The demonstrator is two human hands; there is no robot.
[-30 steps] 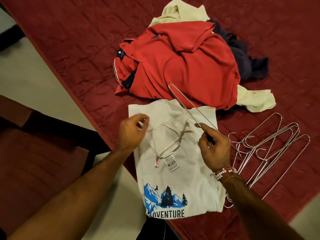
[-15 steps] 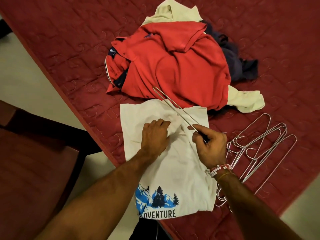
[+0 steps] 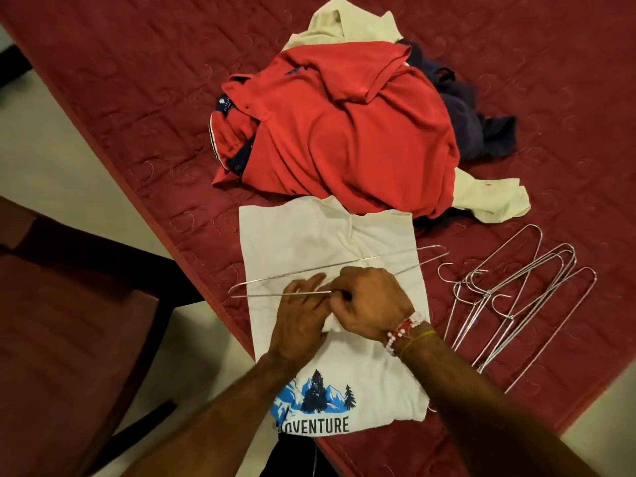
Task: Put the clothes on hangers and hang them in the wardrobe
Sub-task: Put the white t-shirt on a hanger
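Observation:
A folded white T-shirt (image 3: 320, 235) with a blue mountain print and the word ADVENTURE lies at the near edge of the red bedspread (image 3: 137, 80). A wire hanger (image 3: 344, 265) lies flat across its upper half, running left to right. My right hand (image 3: 368, 304) grips the hanger at its middle, on top of the shirt. My left hand (image 3: 299, 318) rests on the shirt just left of it, fingers stretched under the hanger's lower wire, touching the cloth. What the left fingertips hold is hidden by the right hand.
A heap of clothes lies behind the shirt: a red polo shirt (image 3: 344, 132) on top, a cream garment (image 3: 488, 201) and a dark blue one (image 3: 481, 132) beneath. Several spare wire hangers (image 3: 516, 297) lie to the right. A dark wooden chair (image 3: 69, 321) stands left of the bed.
My right hand has swung the hanger down from pointing away to lying flat sideways across the shirt. My left hand has moved right and now lies against the right hand.

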